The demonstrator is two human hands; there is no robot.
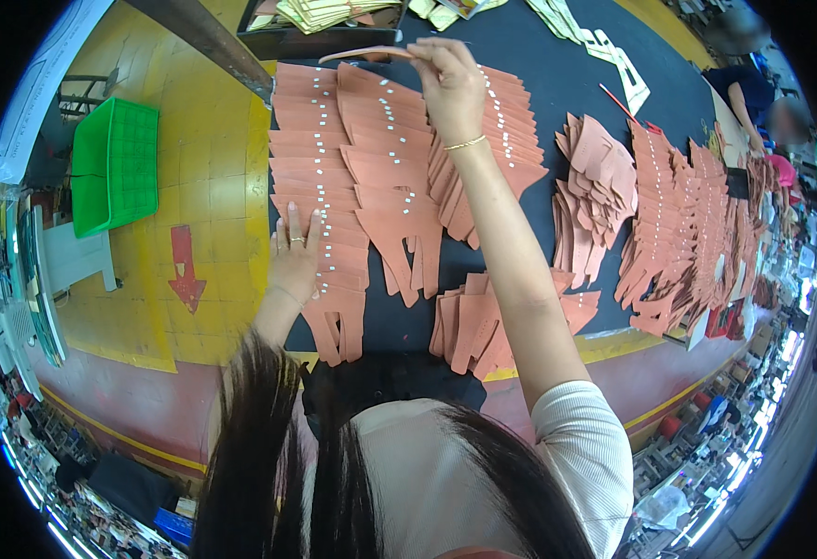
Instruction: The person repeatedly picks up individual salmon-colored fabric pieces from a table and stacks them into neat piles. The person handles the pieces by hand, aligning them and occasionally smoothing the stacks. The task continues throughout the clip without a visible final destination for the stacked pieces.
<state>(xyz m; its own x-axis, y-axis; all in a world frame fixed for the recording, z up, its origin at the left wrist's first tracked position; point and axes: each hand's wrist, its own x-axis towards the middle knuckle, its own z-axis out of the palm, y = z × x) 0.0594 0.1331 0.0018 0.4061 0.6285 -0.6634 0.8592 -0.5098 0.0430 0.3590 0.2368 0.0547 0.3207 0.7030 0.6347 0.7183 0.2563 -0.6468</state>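
Observation:
My left hand [295,256] lies with fingers spread on the leftmost overlapping row of reddish-brown cut shoe pieces [298,144], which carry small white labels. Raised over the far end of the rows, my right hand [453,88] pinches a reddish-brown cut piece [366,53]; it appears nearly edge-on and points left. A second labelled row [380,172] fans out beside the first. Under my right forearm is a third row [511,116], partly covered by the arm. Nearer me, a smaller bundle of pieces [469,321] sits at the table's front edge.
More piles of the same pieces [599,177] and long fanned rows [655,214] stretch right along the dark table [539,74]. White templates [623,70] and a red pen [618,101] lie at the back. A green crate [115,168] stands left, beyond a metal post [212,42]. People work at far right.

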